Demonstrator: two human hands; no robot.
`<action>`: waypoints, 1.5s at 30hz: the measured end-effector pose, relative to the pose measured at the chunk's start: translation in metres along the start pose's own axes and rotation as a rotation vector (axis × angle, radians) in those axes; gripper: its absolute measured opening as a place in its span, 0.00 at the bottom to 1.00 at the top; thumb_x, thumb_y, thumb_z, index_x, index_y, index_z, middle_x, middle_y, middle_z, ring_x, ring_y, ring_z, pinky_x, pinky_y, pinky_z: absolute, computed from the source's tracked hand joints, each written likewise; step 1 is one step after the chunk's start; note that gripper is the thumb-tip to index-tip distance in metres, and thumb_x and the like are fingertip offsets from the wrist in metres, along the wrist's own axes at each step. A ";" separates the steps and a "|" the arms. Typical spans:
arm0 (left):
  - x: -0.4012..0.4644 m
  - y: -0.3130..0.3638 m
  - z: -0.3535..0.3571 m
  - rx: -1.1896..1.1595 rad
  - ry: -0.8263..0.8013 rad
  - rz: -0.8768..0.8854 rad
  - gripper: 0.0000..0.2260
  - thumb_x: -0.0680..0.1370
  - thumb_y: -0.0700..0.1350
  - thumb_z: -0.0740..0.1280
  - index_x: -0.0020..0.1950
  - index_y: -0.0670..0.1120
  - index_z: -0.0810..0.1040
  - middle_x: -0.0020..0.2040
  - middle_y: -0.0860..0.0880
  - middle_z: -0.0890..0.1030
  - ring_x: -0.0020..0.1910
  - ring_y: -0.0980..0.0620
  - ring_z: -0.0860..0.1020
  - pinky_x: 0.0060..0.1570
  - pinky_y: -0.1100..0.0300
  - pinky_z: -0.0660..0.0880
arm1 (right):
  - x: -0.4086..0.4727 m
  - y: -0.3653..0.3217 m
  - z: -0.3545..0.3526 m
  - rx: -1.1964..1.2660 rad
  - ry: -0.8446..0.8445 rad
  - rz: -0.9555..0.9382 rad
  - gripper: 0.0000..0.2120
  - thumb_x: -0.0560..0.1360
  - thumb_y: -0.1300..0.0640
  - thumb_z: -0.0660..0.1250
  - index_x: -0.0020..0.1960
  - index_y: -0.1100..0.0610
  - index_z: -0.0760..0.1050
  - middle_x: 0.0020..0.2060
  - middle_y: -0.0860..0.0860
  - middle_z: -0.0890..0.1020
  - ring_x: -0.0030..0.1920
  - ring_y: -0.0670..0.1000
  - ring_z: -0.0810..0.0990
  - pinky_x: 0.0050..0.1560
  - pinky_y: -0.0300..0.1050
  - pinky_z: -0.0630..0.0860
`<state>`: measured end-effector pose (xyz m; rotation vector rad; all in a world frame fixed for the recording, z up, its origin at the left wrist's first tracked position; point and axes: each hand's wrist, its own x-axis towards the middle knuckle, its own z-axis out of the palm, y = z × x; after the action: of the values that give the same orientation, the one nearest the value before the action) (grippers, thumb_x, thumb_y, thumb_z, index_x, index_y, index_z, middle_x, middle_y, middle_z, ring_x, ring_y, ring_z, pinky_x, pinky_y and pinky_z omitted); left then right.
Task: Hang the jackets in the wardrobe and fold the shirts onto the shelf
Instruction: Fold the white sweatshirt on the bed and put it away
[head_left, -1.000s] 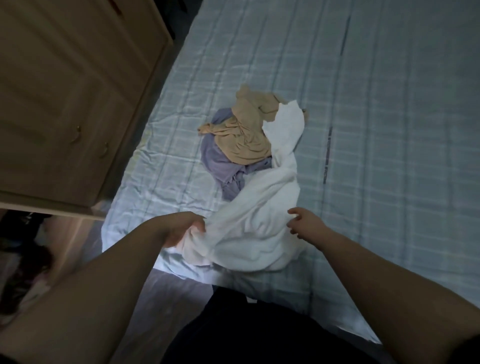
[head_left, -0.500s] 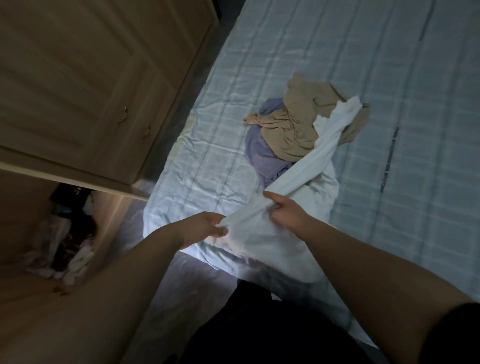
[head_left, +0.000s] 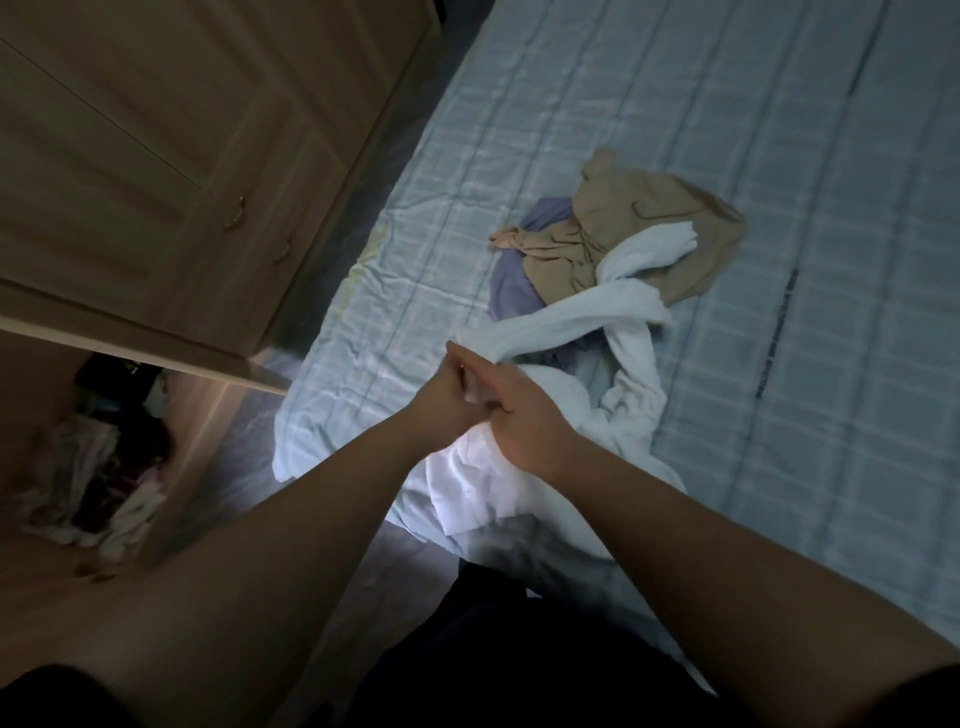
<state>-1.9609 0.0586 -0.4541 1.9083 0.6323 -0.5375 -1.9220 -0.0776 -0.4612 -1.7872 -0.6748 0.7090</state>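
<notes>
Home bedroom; checked bed (head_left: 675, 130), wooden wardrobe (head_left: 156, 156), loose clothes (head_left: 639, 228)

White garment (head_left: 571, 317) stretched in a twisted band from the bed's near edge onto the pile, tan garment (head_left: 639, 228) crumpled on top, lavender garment (head_left: 511, 283) bunched beneath

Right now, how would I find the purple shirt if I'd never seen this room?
Look at the bed with the pale blue checked cover. Near its middle lies a small heap of clothes. The purple shirt is at the bottom, peeking out on the wardrobe side, under the tan garment and the white garment.
</notes>
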 end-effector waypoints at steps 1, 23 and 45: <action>0.001 0.004 0.003 -0.059 0.083 0.025 0.21 0.74 0.45 0.72 0.65 0.43 0.74 0.52 0.46 0.82 0.55 0.48 0.81 0.56 0.51 0.79 | -0.002 0.001 -0.008 -0.101 0.070 -0.038 0.26 0.78 0.59 0.52 0.75 0.50 0.66 0.60 0.58 0.78 0.57 0.52 0.75 0.64 0.40 0.69; -0.077 0.103 0.032 -1.005 -0.233 0.121 0.35 0.46 0.35 0.71 0.55 0.35 0.82 0.56 0.37 0.81 0.57 0.37 0.79 0.62 0.48 0.73 | -0.118 0.023 -0.135 -0.192 -0.073 0.432 0.21 0.77 0.42 0.65 0.69 0.43 0.70 0.45 0.47 0.81 0.39 0.43 0.79 0.37 0.37 0.71; -0.171 0.133 -0.066 -0.409 -0.124 0.429 0.19 0.74 0.42 0.67 0.65 0.44 0.78 0.57 0.40 0.82 0.53 0.43 0.80 0.50 0.49 0.75 | -0.168 -0.167 -0.164 -0.097 0.787 -0.109 0.09 0.80 0.58 0.63 0.42 0.49 0.71 0.37 0.44 0.75 0.37 0.41 0.72 0.40 0.38 0.68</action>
<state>-2.0005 0.0402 -0.2320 1.5456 0.2159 -0.2250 -1.9314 -0.2529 -0.2331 -1.9028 -0.2639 -0.1284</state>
